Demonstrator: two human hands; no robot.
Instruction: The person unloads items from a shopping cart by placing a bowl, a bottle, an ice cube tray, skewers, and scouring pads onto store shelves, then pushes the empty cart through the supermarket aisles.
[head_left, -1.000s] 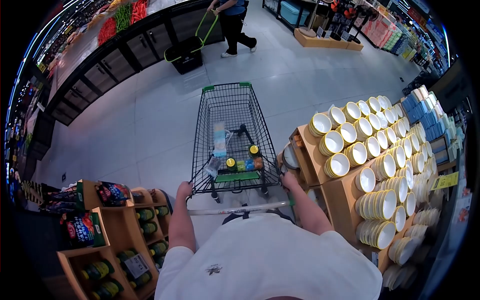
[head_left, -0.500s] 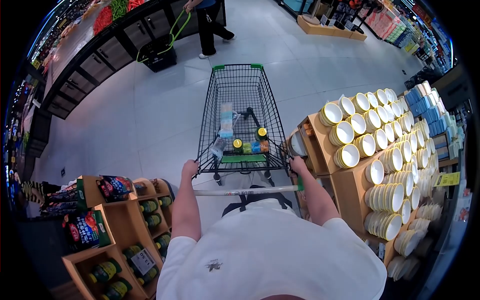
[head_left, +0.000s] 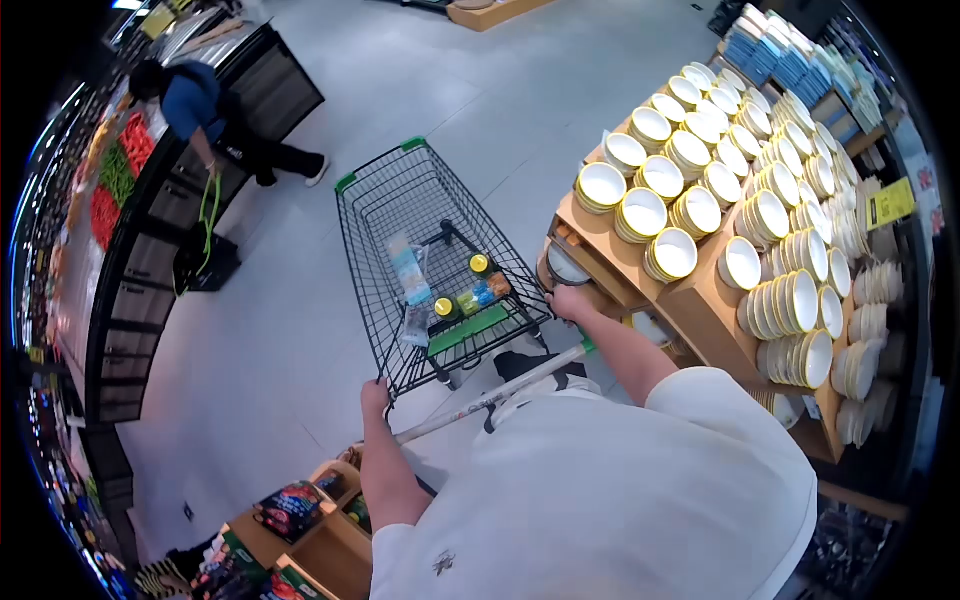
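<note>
Left hand (head_left: 374, 396): gripping shopping cart's (head_left: 468, 331) near-left corner | Right hand (head_left: 568, 302): gripping cart's near-right corner | Stacked bowls (head_left: 662, 178): right of cart

L hand (head_left: 374, 396) & R hand (head_left: 568, 302) are fwd, curled.

The shopping cart (head_left: 468, 331) has swung left, and another person (head_left: 200, 105) has moved nearer the red produce (head_left: 136, 145).

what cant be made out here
Head view:
Yellow rectangular price card: print too small.
Nearer yellow-capped container in the green-trimmed black wire cart: any lettering too small.
White tubular handlebar: faint marks too blurred.
Brown wooden shelf unit, lower left: cut off by bottom edge, partly covered by white sleeve.
</note>
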